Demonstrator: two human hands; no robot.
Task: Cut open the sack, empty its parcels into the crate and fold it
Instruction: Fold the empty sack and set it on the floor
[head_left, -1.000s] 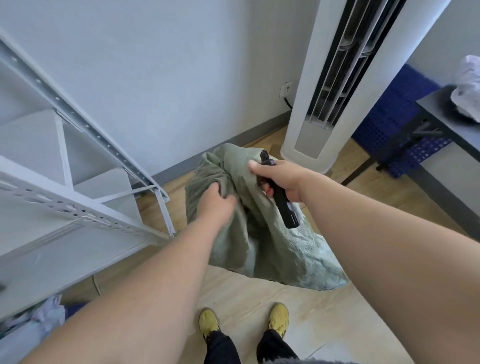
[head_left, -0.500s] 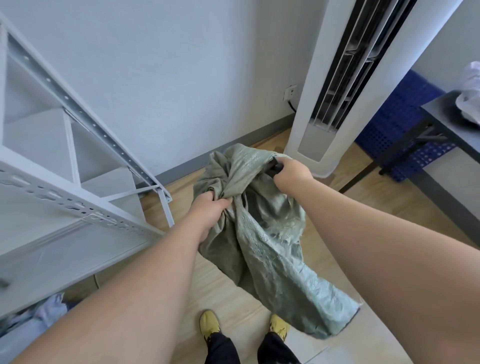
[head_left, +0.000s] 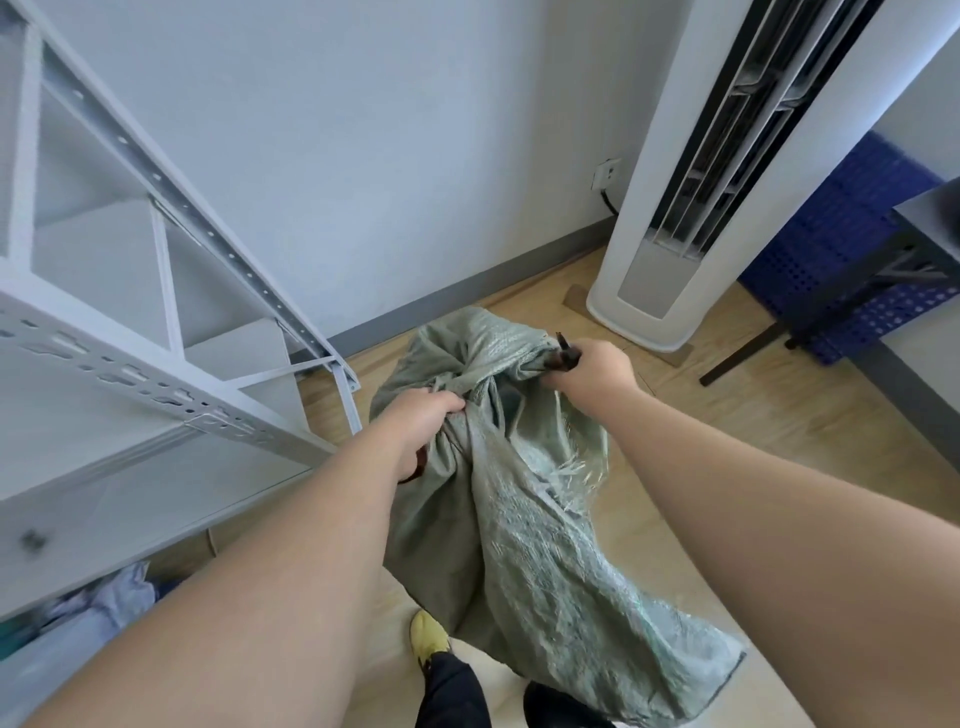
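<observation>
A grey-green woven sack (head_left: 524, 525) hangs in front of me, lifted off the wooden floor, its lower end trailing down to the right by my feet. My left hand (head_left: 421, 415) grips a bunch of its cloth at the left. My right hand (head_left: 592, 364) grips the sack's upper right edge together with a dark cutter (head_left: 563, 353), of which only the tip shows. A frayed, cut edge (head_left: 582, 467) of the sack hangs below my right wrist. No parcels are in view.
A grey metal shelf rack (head_left: 171, 291) stands close at the left, with cloth bundles (head_left: 104, 603) beneath it. A white tower air conditioner (head_left: 691, 208) stands behind, a blue perforated crate (head_left: 852, 249) and a dark table (head_left: 924, 218) at the right.
I have raised the sack off the floor and spread it between both hands. My right hand turned so the cutter, plainly visible a second ago, is now mostly hidden against the cloth.
</observation>
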